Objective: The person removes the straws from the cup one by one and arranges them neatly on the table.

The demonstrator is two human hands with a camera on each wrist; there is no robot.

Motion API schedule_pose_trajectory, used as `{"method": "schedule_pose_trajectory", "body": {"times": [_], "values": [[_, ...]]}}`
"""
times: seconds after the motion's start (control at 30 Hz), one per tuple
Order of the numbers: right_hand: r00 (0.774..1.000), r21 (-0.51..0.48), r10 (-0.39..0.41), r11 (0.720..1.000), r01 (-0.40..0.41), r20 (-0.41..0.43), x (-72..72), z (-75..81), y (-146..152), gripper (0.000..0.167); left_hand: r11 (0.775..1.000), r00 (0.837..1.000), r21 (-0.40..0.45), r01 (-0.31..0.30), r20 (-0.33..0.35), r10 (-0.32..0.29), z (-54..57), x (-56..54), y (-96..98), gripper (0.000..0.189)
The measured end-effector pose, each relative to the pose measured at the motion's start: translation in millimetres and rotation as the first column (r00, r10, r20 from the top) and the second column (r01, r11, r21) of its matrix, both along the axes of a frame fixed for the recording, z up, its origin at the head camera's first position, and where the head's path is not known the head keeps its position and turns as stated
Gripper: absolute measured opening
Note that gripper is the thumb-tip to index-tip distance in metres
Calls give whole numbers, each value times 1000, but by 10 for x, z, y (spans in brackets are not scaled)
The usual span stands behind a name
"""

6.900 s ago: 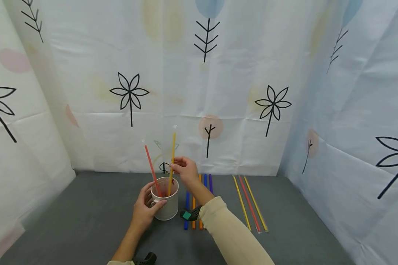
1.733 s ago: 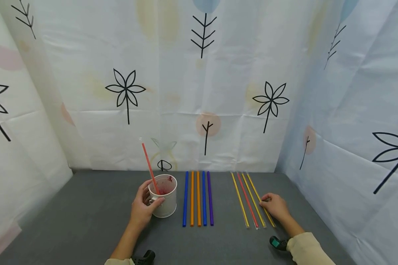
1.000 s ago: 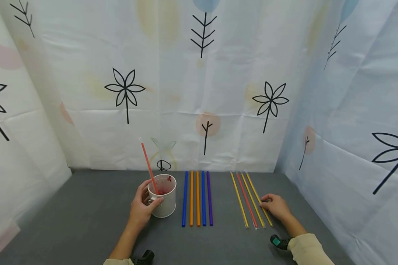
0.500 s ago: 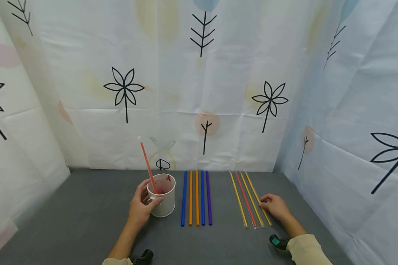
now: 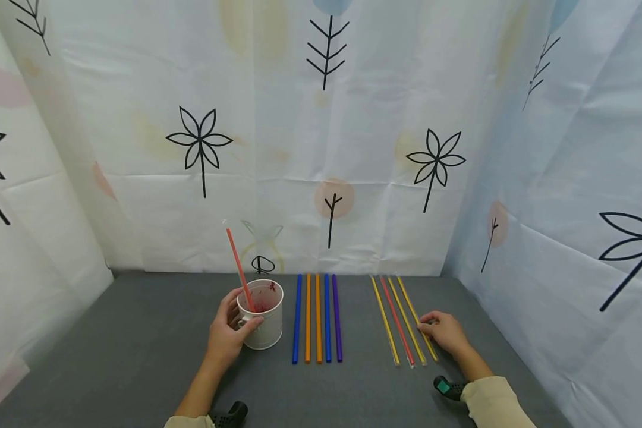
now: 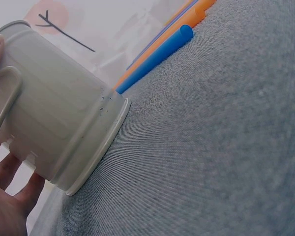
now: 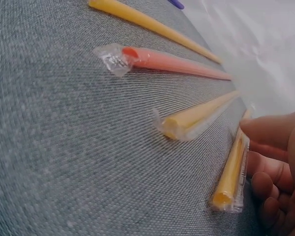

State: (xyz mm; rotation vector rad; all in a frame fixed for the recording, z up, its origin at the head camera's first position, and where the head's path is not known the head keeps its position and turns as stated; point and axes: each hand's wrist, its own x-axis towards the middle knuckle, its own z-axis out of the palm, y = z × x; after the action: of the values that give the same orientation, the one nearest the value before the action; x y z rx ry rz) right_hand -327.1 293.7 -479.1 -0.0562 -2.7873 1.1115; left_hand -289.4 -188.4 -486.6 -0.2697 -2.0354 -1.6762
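A white mug (image 5: 264, 329) with reddish marks inside stands on the table. My left hand (image 5: 226, 333) grips it on its left, fingers around the side and thumb at the front; its handle shows in the left wrist view. One red straw (image 5: 239, 267) in a clear wrapper leans up out of the mug. At the right, my right hand (image 5: 443, 333) pinches a yellow wrapped straw (image 7: 230, 179) lying on the table. To its left lie another yellow wrapped straw (image 7: 196, 115), a red wrapped straw (image 7: 177, 64) and a further yellow straw (image 7: 152, 24).
Between mug and wrapped straws, several unwrapped straws lie side by side: blue (image 5: 296, 321), orange (image 5: 308, 321) and purple (image 5: 337, 321). The grey table (image 5: 139, 356) ends at a printed white cloth backdrop (image 5: 278, 131), which also encloses both sides.
Earlier my right hand held a yellow straw in the mug; that straw now lies at the right end of the wrapped row. During the last second, both hands have stayed almost still.
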Motion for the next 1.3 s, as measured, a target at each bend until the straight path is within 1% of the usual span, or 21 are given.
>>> {"method": "schedule_pose_trajectory", "body": {"times": [0.1,0.27,0.33,0.43,0.6,0.67,0.77,0.87,0.9,1.03,1.13,1.23,1.3], "values": [[1000,0,11,1000,-11,-4,26,12,-8,21,1000,1000,-5,0,0,0,47,39,15,75],[1000,-12,10,1000,-10,13,45,26,-21,24,1000,1000,-6,13,-14,-13,238,192,65,73],[1000,-19,7,1000,-7,22,44,26,-24,24,1000,1000,-7,16,-18,-16,289,230,76,73],[1000,-15,10,1000,-9,22,49,30,-29,25,1000,1000,-3,11,-10,-11,282,219,72,73],[1000,-32,-5,999,5,16,43,11,-34,25,1000,1000,6,1,11,-1,144,101,30,74],[1000,-56,-9,998,10,19,33,2,-30,26,1000,1000,9,3,10,-3,116,74,17,75],[1000,-105,-5,994,8,28,13,2,-9,27,1000,1000,14,14,-15,-14,176,117,27,74],[999,-176,8,984,0,45,-7,27,28,26,1000,1000,14,21,-24,-20,270,188,49,73],[999,-199,15,980,-5,51,-11,40,42,26,1000,1000,14,21,-21,-20,298,208,56,73],[995,-270,49,963,-23,92,-8,110,93,29,1000,1000,17,18,5,-18,338,234,75,73],[996,-270,33,963,-8,88,-11,189,106,31,1000,1000,19,24,7,-24,326,227,82,74],[1000,-237,-1,971,6,21,-43,324,58,31,999,1000,20,28,4,-29,304,212,84,74],[1000,-217,-14,976,9,-22,-86,440,2,29,999,1000,23,30,-1,-30,295,207,83,74]]}}
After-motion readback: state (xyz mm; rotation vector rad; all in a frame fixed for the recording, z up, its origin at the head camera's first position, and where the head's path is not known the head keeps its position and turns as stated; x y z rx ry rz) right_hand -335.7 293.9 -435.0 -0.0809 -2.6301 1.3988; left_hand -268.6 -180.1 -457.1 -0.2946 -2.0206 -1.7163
